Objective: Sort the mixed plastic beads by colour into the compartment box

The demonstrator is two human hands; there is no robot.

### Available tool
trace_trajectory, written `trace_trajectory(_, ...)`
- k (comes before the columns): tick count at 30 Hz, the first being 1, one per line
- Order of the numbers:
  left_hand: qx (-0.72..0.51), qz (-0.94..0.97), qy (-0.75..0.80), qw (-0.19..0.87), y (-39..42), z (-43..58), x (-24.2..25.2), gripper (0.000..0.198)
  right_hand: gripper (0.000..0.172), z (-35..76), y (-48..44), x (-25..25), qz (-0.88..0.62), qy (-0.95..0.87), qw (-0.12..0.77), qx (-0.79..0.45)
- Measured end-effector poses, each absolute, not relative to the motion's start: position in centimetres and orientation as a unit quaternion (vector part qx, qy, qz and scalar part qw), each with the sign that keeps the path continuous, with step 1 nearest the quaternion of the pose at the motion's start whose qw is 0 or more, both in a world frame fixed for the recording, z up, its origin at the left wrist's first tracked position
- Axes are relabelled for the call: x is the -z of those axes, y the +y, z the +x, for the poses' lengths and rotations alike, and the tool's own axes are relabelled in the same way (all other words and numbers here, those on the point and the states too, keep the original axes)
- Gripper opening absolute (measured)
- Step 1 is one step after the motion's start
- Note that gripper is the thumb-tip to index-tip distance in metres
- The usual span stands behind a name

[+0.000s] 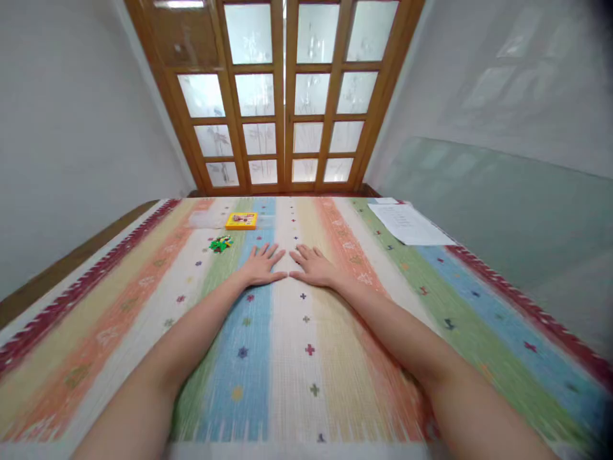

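Observation:
My left hand (262, 264) lies flat on the striped tablecloth (292, 358), fingers spread, holding nothing. Beside it my right hand (313, 265) also rests palm down with its fingers apart. The two thumbs point at each other and nearly touch. To the left of my left hand sits a small heap of green, brown and yellow pieces (221, 244), too small to make out singly. Behind that heap is a flat yellow box (241, 221) with a picture on its top.
Clear plastic (205, 220) seems to lie left of the yellow box. White printed sheets (409, 223) are at the back right. Beyond the far table edge stand wooden doors (285, 128) with glass panes. Walls (71, 128) flank the table on both sides.

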State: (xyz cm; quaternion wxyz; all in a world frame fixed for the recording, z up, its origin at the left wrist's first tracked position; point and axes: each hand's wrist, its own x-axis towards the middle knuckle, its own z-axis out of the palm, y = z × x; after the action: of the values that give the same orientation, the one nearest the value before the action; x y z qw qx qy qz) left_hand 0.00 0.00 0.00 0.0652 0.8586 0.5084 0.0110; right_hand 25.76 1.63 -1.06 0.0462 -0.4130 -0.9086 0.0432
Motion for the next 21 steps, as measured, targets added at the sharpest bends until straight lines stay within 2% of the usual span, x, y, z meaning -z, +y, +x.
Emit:
trace_trajectory(12, -0.012, 0.866, 0.496, 0.061, 0.44, -0.08, 0.42, 0.094, 0.092, 25.59, 1.33, 1.11, -0.408, -0.909, 0.076, -0.035)
trace_trajectory(21, -0.045, 0.885, 0.463, 0.030, 0.19, -0.15, 0.77, 0.090, 0.082, 25.89, 1.15, 0.83, -0.378, -0.919, 0.108, -0.036)
